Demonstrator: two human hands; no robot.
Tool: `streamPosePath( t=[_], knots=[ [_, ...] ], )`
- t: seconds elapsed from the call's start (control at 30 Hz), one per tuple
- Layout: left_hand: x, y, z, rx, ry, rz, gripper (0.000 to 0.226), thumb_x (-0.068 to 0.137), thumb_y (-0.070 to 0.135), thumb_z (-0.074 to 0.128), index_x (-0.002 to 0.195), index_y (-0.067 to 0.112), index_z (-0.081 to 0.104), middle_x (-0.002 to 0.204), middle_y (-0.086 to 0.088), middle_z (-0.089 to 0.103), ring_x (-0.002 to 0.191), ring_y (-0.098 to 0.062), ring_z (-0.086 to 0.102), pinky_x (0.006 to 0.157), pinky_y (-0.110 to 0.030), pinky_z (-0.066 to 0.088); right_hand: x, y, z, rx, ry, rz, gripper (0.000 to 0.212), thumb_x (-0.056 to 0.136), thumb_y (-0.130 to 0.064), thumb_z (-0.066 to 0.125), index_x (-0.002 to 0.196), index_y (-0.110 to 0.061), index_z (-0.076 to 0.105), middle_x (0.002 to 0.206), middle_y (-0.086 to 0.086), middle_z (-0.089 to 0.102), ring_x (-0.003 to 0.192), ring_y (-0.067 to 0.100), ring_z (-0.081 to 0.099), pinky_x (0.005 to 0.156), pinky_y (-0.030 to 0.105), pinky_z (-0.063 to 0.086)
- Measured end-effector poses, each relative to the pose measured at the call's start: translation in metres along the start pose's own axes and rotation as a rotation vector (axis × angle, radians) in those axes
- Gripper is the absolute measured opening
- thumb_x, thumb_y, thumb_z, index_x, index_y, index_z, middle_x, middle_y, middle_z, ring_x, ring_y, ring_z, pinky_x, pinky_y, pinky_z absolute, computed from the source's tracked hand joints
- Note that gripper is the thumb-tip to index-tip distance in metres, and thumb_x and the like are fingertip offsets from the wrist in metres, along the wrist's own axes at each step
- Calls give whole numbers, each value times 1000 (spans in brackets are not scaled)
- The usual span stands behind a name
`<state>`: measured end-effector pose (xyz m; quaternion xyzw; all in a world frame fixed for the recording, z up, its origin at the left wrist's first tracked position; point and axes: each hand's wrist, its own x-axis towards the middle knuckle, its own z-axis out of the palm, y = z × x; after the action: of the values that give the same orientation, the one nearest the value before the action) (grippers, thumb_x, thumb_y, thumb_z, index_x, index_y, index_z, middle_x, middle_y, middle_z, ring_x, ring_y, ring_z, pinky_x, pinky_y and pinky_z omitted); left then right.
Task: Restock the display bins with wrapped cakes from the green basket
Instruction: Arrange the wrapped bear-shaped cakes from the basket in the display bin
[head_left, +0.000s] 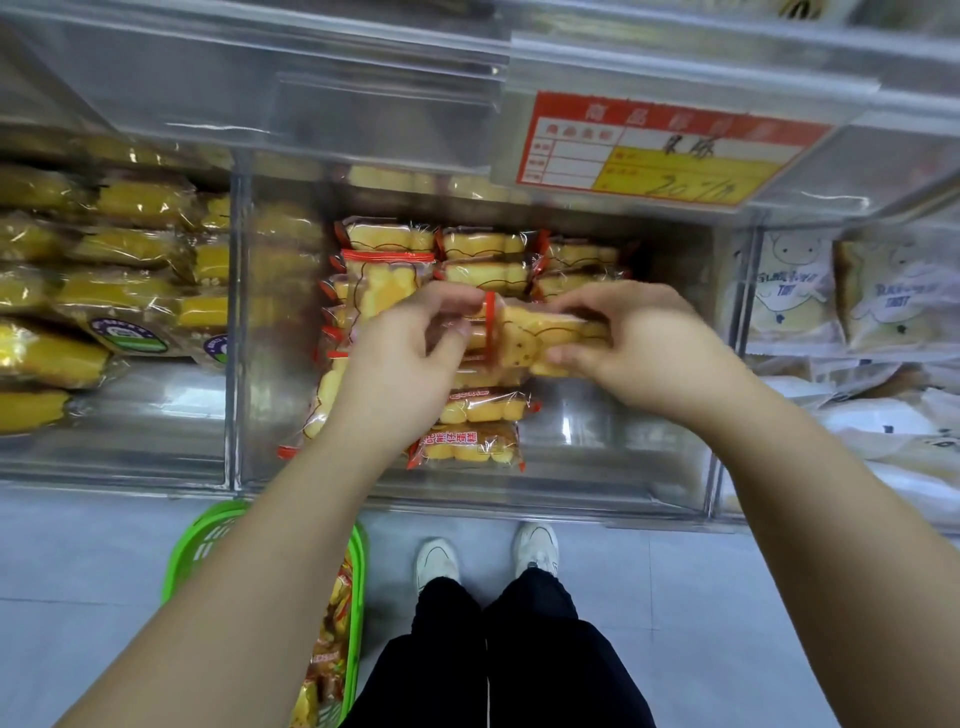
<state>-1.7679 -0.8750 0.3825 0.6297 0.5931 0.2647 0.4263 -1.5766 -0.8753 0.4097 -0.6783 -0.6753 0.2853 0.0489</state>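
Note:
Above the middle clear display bin (545, 499) I hold a wrapped bear-shaped cake (535, 335) with red-edged wrapper between both hands. My left hand (410, 348) pinches its left end and my right hand (628, 343) grips its right end. Rows of the same wrapped cakes (467, 410) lie in the bin beneath, stacked along its left and middle. On the floor at lower left stands the green basket (358, 587), partly hidden by my left forearm, with more wrapped cakes (327, 654) inside.
The left bin holds yellow wrapped rolls (104, 275). The right bin holds pale packets (795, 291) with a cartoon print. A red and yellow price tag (660, 150) hangs on the upper clear bin front. My white shoes (488, 561) stand on the grey floor by the basket.

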Motion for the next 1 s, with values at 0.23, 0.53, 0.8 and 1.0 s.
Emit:
streamPosePath(
  t=[0.23,0.53,0.8,1.0],
  knots=[
    [9,-15,-7,332,254,-135,64,85,17,63,140,6,31,144,-13,34,131,-29,32,108,-35,27,14,2,5,-579,223,116,33,79,-11,61,112,-13,60,105,15,64,107,33,45,84,36,30],
    [17,-32,-17,219,209,-172,74,73,21,76,135,16,36,131,-5,50,117,-24,51,97,-40,46,47,3,34,-597,89,177,32,87,4,41,113,-4,58,117,19,57,109,37,52,69,36,38],
    [9,-19,-22,199,114,50,73,64,16,83,127,23,47,115,12,51,99,-1,48,77,-2,36,41,12,20,-61,86,324,34,84,2,51,114,-12,56,118,14,58,107,33,55,87,34,46],
    [13,5,-6,291,-172,276,59,68,19,80,121,26,54,107,16,47,96,3,43,77,2,32,4,-8,-12,463,161,2,20,88,-33,57,108,-34,57,103,-12,58,85,-1,56,72,5,41]
  ],
)
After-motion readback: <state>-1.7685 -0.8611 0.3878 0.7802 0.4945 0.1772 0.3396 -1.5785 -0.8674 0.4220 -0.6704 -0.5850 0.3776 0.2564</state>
